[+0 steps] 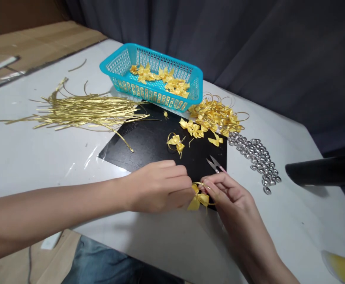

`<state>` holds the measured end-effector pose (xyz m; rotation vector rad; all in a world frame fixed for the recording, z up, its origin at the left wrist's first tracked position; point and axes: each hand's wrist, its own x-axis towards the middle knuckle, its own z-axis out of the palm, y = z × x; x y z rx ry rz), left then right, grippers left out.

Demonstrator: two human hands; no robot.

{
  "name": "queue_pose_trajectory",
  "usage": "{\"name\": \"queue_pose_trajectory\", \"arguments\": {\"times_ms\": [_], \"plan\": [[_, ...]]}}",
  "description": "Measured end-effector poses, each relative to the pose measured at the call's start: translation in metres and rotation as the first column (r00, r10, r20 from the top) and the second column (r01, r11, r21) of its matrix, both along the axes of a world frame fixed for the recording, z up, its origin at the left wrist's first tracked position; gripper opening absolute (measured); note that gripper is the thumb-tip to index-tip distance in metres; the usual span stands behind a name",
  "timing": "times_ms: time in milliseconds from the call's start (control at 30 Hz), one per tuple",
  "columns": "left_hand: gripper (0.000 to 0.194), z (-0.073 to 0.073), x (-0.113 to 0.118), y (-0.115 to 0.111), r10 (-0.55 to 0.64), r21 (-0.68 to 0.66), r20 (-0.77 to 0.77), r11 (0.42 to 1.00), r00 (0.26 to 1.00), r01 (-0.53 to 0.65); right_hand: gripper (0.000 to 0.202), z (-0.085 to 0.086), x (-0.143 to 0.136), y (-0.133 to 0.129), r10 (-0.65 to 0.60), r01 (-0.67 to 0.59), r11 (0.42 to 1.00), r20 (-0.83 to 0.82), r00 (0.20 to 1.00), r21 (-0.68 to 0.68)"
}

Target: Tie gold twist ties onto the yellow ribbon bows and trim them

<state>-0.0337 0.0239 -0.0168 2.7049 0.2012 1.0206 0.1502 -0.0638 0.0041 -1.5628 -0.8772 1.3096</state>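
The left hand (163,187) is curling its fingers closed at the left edge of a yellow ribbon bow (201,198); the fingertips are turned away from view, so whether they are clamping the bow cannot be told. The right hand (230,193) is pinching a thin gold loop (209,187) between thumb and fingers, and the bow is hanging at this loop, between the two hands, over the near right part of a black mat (133,144). Small scissors (215,163) with their pointed blades spread are lying on the mat just beyond the right fingers. Farther up the mat, a finished-looking looped bow (176,143) is resting near the middle, a tiny yellow piece (165,114) is lying beyond it, and several loose yellow bows (193,128) are sitting toward the right edge, with a single bow (215,140) near the corner. A heap of looped yellow bows (216,114) is piling up beside the turquoise basket (157,94), which is holding more yellow bows (175,83) and is standing behind the mat. A bundle of gold cords (86,111) is spreading across the white table (51,157) on the left, its right ends reaching over the mat. To the right of the mat, silver beads (256,155) are lying in a curved band, and a black cylindrical object (323,171) is extending in from the right edge.
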Motion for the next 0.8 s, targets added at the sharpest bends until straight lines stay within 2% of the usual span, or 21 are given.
{"name": "queue_pose_trajectory", "arguments": {"times_ms": [133, 233, 300, 433, 533, 700, 800], "plan": [[0.023, 0.002, 0.0, 0.002, 0.01, -0.017, -0.025, 1.0, 1.0, -0.011, 0.012, 0.004, -0.001, -0.003, -0.008, -0.004, 0.994, 0.104, 0.995, 0.112], [0.014, 0.004, 0.0, 0.002, -0.002, -0.103, -0.033, 0.995, 0.999, -0.001, 0.008, 0.007, -0.002, -0.004, -0.011, -0.018, 0.983, 0.16, 0.987, 0.182], [0.011, 0.006, -0.001, 0.002, -0.019, -0.18, -0.03, 0.984, 0.999, 0.014, 0.008, 0.007, -0.001, -0.004, -0.004, -0.024, 0.983, 0.152, 0.988, 0.182], [0.009, 0.008, -0.002, 0.001, -0.067, -0.359, -0.027, 0.932, 0.997, 0.053, 0.011, 0.0, 0.003, 0.001, 0.041, -0.04, 0.995, -0.014, 0.999, 0.093], [0.008, 0.009, -0.003, 0.001, -0.083, -0.442, -0.012, 0.894, 0.996, 0.069, 0.017, -0.004, 0.005, 0.005, 0.082, -0.081, 0.997, -0.173, 0.982, 0.009], [0.005, 0.012, -0.003, 0.001, 0.009, -0.469, 0.009, 0.883, 1.0, -0.004, 0.017, 0.0, 0.003, 0.008, 0.061, -0.094, 0.991, -0.297, 0.953, -0.099], [0.004, 0.012, -0.002, 0.0, 0.01, -0.465, 0.018, 0.885, 1.0, -0.001, 0.018, 0.003, 0.0, 0.008, 0.04, -0.079, 0.991, -0.322, 0.946, -0.108]]}}
